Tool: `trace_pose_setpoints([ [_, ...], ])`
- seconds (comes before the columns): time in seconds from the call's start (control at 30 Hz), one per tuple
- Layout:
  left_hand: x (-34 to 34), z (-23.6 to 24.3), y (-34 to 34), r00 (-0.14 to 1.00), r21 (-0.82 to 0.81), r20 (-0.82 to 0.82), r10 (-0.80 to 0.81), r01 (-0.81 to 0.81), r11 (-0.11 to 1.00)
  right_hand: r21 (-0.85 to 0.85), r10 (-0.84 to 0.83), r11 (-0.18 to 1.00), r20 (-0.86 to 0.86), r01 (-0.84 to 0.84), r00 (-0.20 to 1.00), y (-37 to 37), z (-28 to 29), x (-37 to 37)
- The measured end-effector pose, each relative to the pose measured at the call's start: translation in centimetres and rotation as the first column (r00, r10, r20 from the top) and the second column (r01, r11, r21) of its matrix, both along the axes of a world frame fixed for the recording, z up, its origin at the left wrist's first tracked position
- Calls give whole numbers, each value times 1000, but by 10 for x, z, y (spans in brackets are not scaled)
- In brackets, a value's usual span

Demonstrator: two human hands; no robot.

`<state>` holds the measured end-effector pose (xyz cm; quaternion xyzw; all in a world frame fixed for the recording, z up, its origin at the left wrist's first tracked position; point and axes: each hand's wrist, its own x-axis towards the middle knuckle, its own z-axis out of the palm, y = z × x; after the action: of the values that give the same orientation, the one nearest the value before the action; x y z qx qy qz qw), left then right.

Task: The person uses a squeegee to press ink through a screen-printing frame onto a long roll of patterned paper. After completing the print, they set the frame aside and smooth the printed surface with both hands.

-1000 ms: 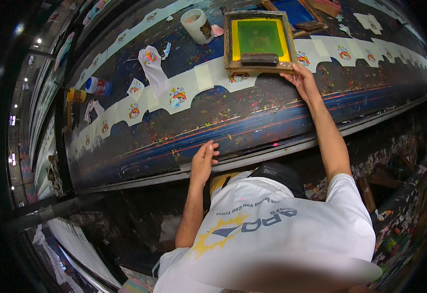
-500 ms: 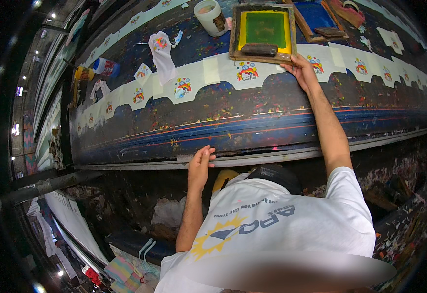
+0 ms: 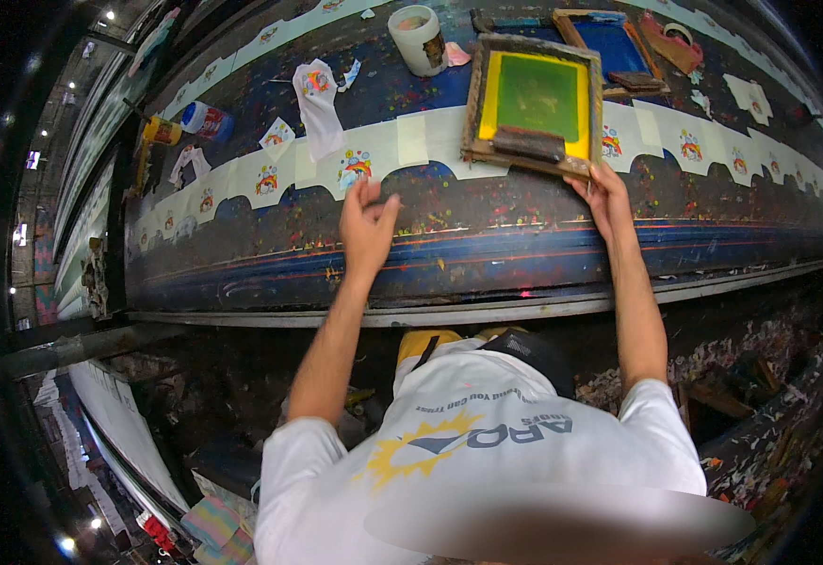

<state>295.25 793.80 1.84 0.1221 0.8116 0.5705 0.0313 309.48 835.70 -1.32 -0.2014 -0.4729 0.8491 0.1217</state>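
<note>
My right hand (image 3: pixel 607 193) grips the near right corner of a wooden screen-printing frame (image 3: pixel 592 94). The frame's mesh (image 3: pixel 536 99) is green with a yellow border, and a dark squeegee (image 3: pixel 528 144) lies along its near side. Slightly tilted, the frame covers part of a long row of pale fabric pieces (image 3: pixel 444 137) printed with colourful rainbow pictures. My left hand (image 3: pixel 366 226) holds nothing; its fingers are apart, just in front of one printed piece, and partly overlap its picture (image 3: pixel 357 169).
Beyond the fabric row stand a white tub (image 3: pixel 418 42) and a second screen frame with blue mesh (image 3: pixel 609 47). A loose white printed cloth (image 3: pixel 319 113) lies left of them. A blue-and-white container (image 3: pixel 207 122) and a yellow one (image 3: pixel 162 131) sit farther left. A metal rail (image 3: pixel 487 309) edges the table.
The screen frame has come toward me and a little right in my right hand, and has turned slightly. My left hand has moved from the table edge forward over the table, its fingers spreading.
</note>
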Motion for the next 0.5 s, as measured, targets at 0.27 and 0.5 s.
trace_pose_setpoints([
  [0.27,-211,-32,163,942,-161,-335,30,-88,983,10,-151,989,71,151,986,-45,34,110],
  [0.5,-276,-26,211,954,-78,-297,-25,2,997,-20,-299,953,77,301,951,-90,42,120],
])
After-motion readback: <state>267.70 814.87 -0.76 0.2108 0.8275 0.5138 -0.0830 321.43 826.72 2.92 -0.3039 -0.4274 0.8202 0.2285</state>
